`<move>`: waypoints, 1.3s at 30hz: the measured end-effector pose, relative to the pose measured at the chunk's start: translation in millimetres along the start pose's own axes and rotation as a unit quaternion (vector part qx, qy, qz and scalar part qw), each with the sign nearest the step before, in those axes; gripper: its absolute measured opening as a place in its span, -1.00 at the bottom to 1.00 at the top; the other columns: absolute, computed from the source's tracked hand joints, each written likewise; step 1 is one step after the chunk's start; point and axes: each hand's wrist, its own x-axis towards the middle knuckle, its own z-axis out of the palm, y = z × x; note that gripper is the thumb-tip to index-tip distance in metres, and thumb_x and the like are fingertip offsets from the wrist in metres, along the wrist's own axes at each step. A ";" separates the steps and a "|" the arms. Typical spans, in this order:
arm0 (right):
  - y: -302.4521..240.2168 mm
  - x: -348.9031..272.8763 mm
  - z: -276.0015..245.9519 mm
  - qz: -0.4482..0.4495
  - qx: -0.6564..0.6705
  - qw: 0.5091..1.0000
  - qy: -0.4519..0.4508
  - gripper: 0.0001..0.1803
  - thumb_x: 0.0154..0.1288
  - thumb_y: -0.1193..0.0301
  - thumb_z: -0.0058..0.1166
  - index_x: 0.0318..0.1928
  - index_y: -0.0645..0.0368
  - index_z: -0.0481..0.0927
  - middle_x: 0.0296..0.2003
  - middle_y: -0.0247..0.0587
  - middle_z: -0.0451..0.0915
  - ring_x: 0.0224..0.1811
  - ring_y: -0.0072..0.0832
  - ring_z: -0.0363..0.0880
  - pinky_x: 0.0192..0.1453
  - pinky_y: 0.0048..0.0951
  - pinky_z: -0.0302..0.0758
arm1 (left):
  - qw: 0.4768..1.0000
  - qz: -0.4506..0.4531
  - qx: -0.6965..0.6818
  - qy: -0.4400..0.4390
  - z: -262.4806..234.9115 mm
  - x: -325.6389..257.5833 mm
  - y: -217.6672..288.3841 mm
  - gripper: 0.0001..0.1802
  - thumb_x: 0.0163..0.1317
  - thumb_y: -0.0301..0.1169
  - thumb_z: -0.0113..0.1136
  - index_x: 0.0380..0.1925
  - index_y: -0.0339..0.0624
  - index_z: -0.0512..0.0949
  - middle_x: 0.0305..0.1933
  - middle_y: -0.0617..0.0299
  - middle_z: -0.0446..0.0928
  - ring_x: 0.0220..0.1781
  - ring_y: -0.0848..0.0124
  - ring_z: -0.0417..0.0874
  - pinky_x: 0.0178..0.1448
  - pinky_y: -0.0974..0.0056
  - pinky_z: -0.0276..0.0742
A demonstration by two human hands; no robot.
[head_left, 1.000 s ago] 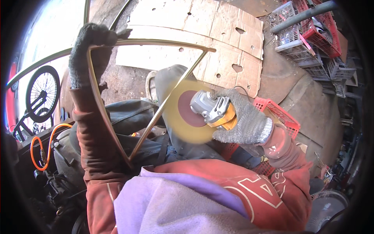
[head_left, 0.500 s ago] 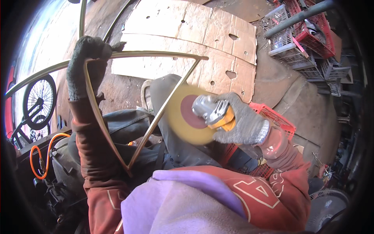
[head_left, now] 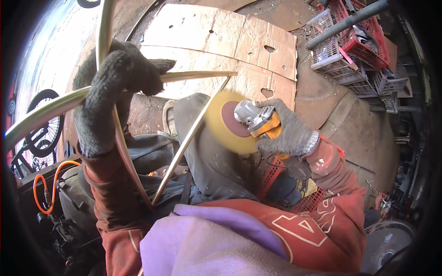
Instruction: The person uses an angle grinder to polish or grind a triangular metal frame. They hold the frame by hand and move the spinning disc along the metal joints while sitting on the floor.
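Note:
My left hand, in a dark grey knit glove, is closed round a metal frame of thin bars at a joint where several bars meet. Two bars of the metal frame come together low in front of me, forming a triangle. In a lighter grey glove, my right hand grips an angle grinder with a silver head and yellow body. Its disc, yellow with a dark red centre, is blurred as if spinning. The disc's left edge is at or very near the slanting bar; whether they touch I cannot tell.
Flattened cardboard lies on the floor ahead. Grey and red plastic crates are stacked far right, with a pipe across them. A red basket sits below my right arm, a fan lower right. An orange hose and bicycle wheel are left.
My left hand has come up closer to the camera with the frame, tilting it. The grinder has shifted slightly right, its disc still blurred beside the slanting bar.

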 end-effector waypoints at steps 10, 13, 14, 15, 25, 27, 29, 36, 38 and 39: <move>-6.3 8.1 -11.8 0.018 -0.103 0.994 0.026 0.10 -0.04 0.22 0.63 0.39 0.29 0.18 0.19 0.04 0.52 0.27 -0.28 0.54 0.35 -0.23 0.52 | 1.000 -0.003 -0.020 -0.021 19.0 -11.5 3.3 -0.60 0.41 -0.06 0.14 -0.27 -0.22 0.42 -0.39 0.12 0.42 -0.39 0.33 0.44 -0.19 0.17 0.44; 3.6 9.1 -13.0 -0.002 -0.112 0.993 0.048 0.10 -0.05 0.22 0.64 0.38 0.28 0.18 0.19 0.03 0.51 0.27 -0.28 0.54 0.35 -0.24 0.52 | 0.999 -0.002 -0.029 -0.039 18.2 -10.7 4.1 -0.60 0.42 -0.07 0.14 -0.27 -0.22 0.42 -0.37 0.12 0.42 -0.38 0.32 0.46 -0.18 0.16 0.46; 8.2 9.7 -14.0 -0.004 -0.114 0.992 0.054 0.09 -0.05 0.22 0.64 0.38 0.27 0.19 0.19 0.03 0.51 0.27 -0.27 0.53 0.35 -0.24 0.52 | 0.999 -0.003 -0.031 -0.040 18.7 -11.3 3.7 -0.61 0.42 -0.07 0.14 -0.27 -0.22 0.42 -0.36 0.12 0.43 -0.37 0.32 0.47 -0.18 0.16 0.46; 10.5 10.1 -14.7 -0.005 -0.117 0.991 0.059 0.09 -0.05 0.22 0.65 0.38 0.27 0.19 0.19 0.03 0.51 0.27 -0.27 0.53 0.35 -0.24 0.52 | 0.998 -0.004 -0.029 -0.048 19.4 -11.0 2.7 -0.61 0.42 -0.07 0.14 -0.27 -0.22 0.42 -0.36 0.12 0.43 -0.37 0.32 0.47 -0.18 0.16 0.46; -1.7 15.3 -14.2 -0.015 -0.087 0.995 0.050 0.03 -0.05 0.23 0.64 0.36 0.22 0.26 0.17 0.00 0.50 0.27 -0.28 0.52 0.35 -0.21 0.51 | 0.998 -0.006 -0.018 -0.056 26.1 -11.4 1.7 -0.60 0.43 -0.07 0.13 -0.25 -0.24 0.44 -0.35 0.11 0.44 -0.36 0.32 0.47 -0.19 0.16 0.45; -4.4 17.1 -13.7 -0.016 -0.087 0.995 0.045 0.02 -0.05 0.23 0.64 0.35 0.22 0.27 0.17 0.00 0.50 0.26 -0.26 0.52 0.35 -0.21 0.51 | 0.998 -0.005 -0.016 -0.057 26.6 -11.8 2.1 -0.60 0.43 -0.07 0.12 -0.24 -0.24 0.45 -0.35 0.11 0.44 -0.36 0.32 0.47 -0.19 0.16 0.45; -5.3 19.3 -12.1 -0.028 -0.105 0.993 0.046 0.02 -0.05 0.23 0.64 0.35 0.23 0.27 0.17 0.01 0.49 0.26 -0.24 0.52 0.36 -0.20 0.50 | 0.998 -0.006 -0.014 -0.057 26.5 -12.5 3.6 -0.60 0.43 -0.07 0.12 -0.24 -0.24 0.45 -0.35 0.11 0.44 -0.35 0.32 0.48 -0.19 0.16 0.45; -7.4 20.1 -12.6 -0.023 -0.088 0.995 0.039 0.01 -0.05 0.21 0.63 0.34 0.24 0.28 0.19 0.02 0.47 0.28 -0.23 0.51 0.38 -0.19 0.49 | 0.998 -0.005 -0.007 -0.060 27.1 -13.7 3.3 -0.60 0.44 -0.08 0.11 -0.23 -0.26 0.47 -0.35 0.11 0.45 -0.35 0.31 0.48 -0.19 0.16 0.45; -8.1 18.3 -13.4 -0.025 -0.109 0.993 0.043 0.02 -0.06 0.22 0.64 0.34 0.24 0.28 0.19 0.01 0.48 0.28 -0.23 0.52 0.38 -0.19 0.49 | 0.998 -0.004 -0.005 -0.062 26.9 -11.8 3.4 -0.60 0.44 -0.08 0.11 -0.22 -0.26 0.47 -0.34 0.11 0.45 -0.34 0.31 0.48 -0.19 0.16 0.45; -8.0 16.9 -13.8 -0.025 -0.119 0.991 0.046 0.02 -0.06 0.22 0.64 0.34 0.24 0.28 0.19 0.00 0.49 0.28 -0.23 0.52 0.38 -0.19 0.49 | 0.998 -0.002 -0.004 -0.061 25.7 -10.5 2.4 -0.60 0.44 -0.08 0.11 -0.22 -0.26 0.47 -0.34 0.11 0.45 -0.34 0.31 0.48 -0.19 0.16 0.45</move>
